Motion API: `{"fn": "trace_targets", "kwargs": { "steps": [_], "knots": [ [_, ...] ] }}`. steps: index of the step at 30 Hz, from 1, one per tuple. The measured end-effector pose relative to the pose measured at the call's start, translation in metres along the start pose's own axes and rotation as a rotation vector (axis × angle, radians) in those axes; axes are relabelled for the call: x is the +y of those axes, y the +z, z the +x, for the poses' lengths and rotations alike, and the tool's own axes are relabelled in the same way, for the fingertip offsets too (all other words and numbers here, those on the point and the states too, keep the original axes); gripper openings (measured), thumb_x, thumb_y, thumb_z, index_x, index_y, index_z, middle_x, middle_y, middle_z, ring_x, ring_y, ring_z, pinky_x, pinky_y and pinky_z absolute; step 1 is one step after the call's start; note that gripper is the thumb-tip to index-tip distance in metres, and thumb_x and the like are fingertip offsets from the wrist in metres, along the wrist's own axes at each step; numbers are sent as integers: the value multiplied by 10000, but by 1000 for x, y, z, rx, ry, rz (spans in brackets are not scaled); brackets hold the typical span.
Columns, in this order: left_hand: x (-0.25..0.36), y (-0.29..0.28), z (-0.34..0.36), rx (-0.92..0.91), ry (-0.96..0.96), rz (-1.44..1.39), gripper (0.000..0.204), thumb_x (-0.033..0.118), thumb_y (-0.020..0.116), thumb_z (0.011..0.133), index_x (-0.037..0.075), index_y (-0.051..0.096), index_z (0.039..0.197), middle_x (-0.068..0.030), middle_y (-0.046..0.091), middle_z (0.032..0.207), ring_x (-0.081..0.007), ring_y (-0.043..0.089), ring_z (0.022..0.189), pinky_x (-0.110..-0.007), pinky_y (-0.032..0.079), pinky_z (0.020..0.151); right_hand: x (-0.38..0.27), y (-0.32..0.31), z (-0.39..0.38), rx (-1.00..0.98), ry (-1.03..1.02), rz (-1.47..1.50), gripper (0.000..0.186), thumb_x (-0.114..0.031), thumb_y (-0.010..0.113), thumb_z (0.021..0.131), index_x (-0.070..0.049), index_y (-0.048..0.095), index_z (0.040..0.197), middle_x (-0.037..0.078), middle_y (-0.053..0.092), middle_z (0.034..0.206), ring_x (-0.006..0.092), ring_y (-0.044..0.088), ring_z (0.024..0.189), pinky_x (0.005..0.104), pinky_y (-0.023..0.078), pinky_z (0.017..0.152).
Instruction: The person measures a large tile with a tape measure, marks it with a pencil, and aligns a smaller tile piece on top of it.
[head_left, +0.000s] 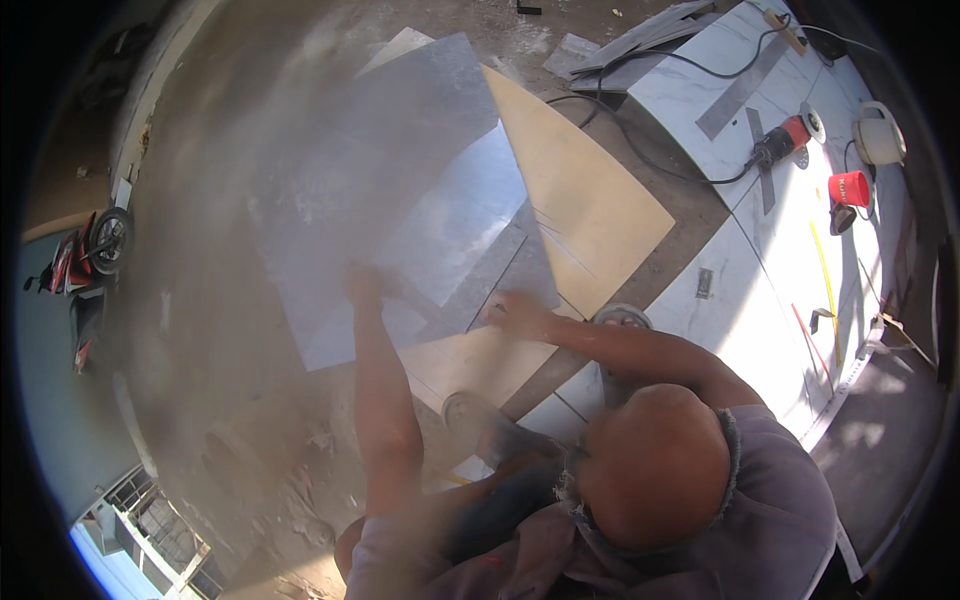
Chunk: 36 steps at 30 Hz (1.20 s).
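Observation:
A large grey tile [370,130] with a glossy bright patch lies slantwise over a pale yellow board or tile [590,190]. My left hand [366,285] rests at the grey tile's near left part; haze blurs its fingers. At the tile's near right part is my right hand [515,316], its fingers curled in close to the surface. Whatever may be in those fingers is too small to make out. A thin dark line runs across the tile just beyond the right hand.
White marble-look tiles [745,240] spread at right, bearing a red-and-black angle grinder [785,140], a red cup [848,189] and a pale jug [880,135]. A black cable [690,178] trails there. Cut tile pieces [640,45] lie behind. A motorcycle [85,250] stands far left. Haze blurs the left.

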<state>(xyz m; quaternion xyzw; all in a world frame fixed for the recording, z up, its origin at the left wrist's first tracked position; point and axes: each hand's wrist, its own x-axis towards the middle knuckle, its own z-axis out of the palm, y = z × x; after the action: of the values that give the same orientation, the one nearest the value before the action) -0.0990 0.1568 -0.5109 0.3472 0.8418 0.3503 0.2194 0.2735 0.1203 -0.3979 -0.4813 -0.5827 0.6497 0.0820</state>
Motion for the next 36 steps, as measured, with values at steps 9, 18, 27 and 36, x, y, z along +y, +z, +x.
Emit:
{"fn": "trace_targets", "kwargs": {
  "steps": [9,18,27,36],
  "knots": [
    [135,1,-66,-184,-369,-344,651,-10,627,812,-11,345,1399,-17,525,943,-115,519,768,-263,447,671,17,-98,12,518,-271,-444,383,-150,684,814,-60,607,1178,124,532,1082,327,513,1069,417,454,882],
    [48,1,-28,-244,-276,-316,594,101,542,883,25,329,1432,-86,490,1066,-189,504,909,-317,423,781,45,-86,35,517,-364,-695,358,-192,684,800,-90,623,1139,89,542,1005,290,538,970,409,454,834],
    [-26,29,9,-305,-97,137,576,304,461,967,13,323,1445,-189,399,1442,-291,419,1308,-359,344,1080,43,-96,35,453,-353,-799,325,-234,679,806,-106,620,1099,83,542,953,276,547,925,392,448,813],
    [20,27,-47,18,477,1003,525,245,484,915,22,417,1385,-233,478,1329,-366,446,1233,-483,311,1053,34,-95,41,424,-440,-564,422,-209,670,803,-105,588,1203,118,551,1007,318,536,998,424,441,875]
  ]
}}
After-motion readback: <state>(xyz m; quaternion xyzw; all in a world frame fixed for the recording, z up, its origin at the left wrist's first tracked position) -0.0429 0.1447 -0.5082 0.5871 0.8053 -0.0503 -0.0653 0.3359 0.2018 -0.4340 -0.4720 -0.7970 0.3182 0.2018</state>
